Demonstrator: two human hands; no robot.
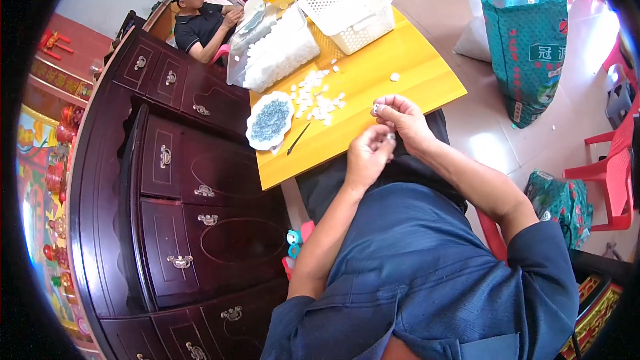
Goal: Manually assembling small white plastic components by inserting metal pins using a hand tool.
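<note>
"Looking at both hands up by the near edge of the yellow worktop [417, 67], what's the right hand [407, 122] got?"

"Small whitish piece [377, 110], pinched between thumb and fingertips. Fingers are pretty narrow, just that bit between them."

"And the left hand [367, 159]?"

"Right below it and a bit left, fingers curled in close. Pale speck at the tips, but honestly can't tell if that's a held piece or just a nail."

"What else is on there?"

"Loose scatter of white pieces [308, 87], plus one stray white piece [395, 77] further right. Left of the scatter is a scalloped white dish [256, 140] full of blue-grey bits [270, 120], with a thin dark tool [299, 139] lying near it. Further back, a clear tub [235, 70] heaped with white stuff, then a white perforated basket [371, 32] to its right."

"Anyone around?"

"Yep, a person in a dark cap [200, 25], far left side. Tall teal bag [520, 40] on the floor, right side."
</note>
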